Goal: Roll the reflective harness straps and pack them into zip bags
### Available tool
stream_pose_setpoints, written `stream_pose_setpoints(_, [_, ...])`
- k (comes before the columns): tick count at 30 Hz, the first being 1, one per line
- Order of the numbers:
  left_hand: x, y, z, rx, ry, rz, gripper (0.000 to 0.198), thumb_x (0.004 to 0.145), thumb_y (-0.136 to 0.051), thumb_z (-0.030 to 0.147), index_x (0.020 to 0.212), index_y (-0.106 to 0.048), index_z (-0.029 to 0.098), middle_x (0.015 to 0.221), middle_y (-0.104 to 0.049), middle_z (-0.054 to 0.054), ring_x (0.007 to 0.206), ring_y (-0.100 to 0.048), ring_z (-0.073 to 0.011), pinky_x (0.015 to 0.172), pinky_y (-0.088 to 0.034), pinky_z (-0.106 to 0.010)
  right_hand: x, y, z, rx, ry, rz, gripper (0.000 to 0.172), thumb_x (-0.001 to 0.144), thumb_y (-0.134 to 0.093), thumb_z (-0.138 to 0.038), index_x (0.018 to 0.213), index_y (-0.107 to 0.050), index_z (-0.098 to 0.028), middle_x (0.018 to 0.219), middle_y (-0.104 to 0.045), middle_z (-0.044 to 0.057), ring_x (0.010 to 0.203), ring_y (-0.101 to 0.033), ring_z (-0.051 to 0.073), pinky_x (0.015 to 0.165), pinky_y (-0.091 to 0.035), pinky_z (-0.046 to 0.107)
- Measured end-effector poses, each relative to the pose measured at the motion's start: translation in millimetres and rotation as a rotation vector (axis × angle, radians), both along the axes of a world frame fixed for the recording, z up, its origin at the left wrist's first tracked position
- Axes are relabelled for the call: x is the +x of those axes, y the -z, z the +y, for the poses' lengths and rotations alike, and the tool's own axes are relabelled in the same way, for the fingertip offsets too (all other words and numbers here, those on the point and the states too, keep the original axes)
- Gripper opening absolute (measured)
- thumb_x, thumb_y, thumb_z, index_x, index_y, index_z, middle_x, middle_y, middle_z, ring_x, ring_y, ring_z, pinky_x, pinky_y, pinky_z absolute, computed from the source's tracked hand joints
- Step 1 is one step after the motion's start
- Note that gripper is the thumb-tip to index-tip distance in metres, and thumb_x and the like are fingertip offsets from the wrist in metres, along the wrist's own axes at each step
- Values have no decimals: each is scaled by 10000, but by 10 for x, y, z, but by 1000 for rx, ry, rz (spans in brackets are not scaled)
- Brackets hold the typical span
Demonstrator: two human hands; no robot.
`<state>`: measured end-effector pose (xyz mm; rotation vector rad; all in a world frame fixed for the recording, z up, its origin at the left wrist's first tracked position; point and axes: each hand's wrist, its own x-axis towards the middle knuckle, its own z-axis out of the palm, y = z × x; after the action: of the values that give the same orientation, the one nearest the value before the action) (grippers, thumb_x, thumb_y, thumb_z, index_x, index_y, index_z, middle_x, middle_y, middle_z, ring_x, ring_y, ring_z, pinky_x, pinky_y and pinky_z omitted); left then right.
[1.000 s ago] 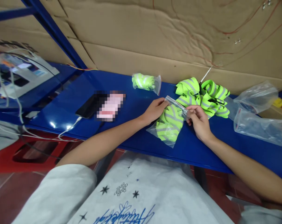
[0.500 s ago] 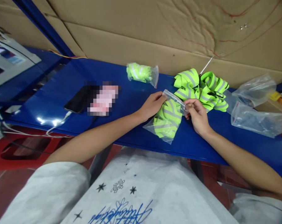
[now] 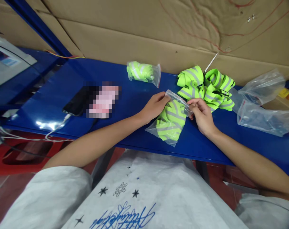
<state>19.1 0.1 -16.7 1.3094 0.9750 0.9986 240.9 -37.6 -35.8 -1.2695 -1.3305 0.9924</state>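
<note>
A clear zip bag (image 3: 151,128) lies at the near edge of the blue table, with a folded neon-yellow reflective strap (image 3: 171,121) inside. My left hand (image 3: 156,106) pinches the left end of the bag's top strip. At the other end of that strip, my right hand (image 3: 201,115) grips the plastic between thumb and fingers. The strip is stretched between both hands. Just beyond them lies a heap of loose reflective straps (image 3: 193,78) with grey bands and black buckles. Farther back rests a second bagged strap (image 3: 141,71).
Several clear bags (image 3: 265,119) lie at the right, beside a cardboard box (image 3: 281,101). Left on the blue table (image 3: 125,133) are a black phone (image 3: 75,103) with a white cable (image 3: 55,130) and a blurred-out pink item (image 3: 103,100). Brown cardboard (image 3: 135,41) lines the back.
Both hands keep hold of the bag's top strip, almost unmoved. The view has shifted slightly, so the things on the table sit a little higher in the picture.
</note>
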Motion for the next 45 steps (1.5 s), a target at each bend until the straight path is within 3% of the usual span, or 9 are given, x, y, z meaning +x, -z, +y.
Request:
stream_pose_setpoints(29, [-19,-55,-57,-41,27,11,244,964,-597,366,807,-634,183,774,-568,9,722,-495,-121,685,-371,-262,36,11,-8,-8,-43,-13,189,946,-719,-443,987,-677,-264,681,-562,-50,524,-520,96,494,-443,253])
stream_pose_setpoints(45, [-22,-17,-42,-39,34,18,243,959,-600,378,818,-632,181,766,-550,11,713,-479,-116,666,-347,-261,52,-12,-21,-10,-65,-17,128,959,-703,-370,984,-684,-246,687,-579,-55,515,-544,86,499,-449,244])
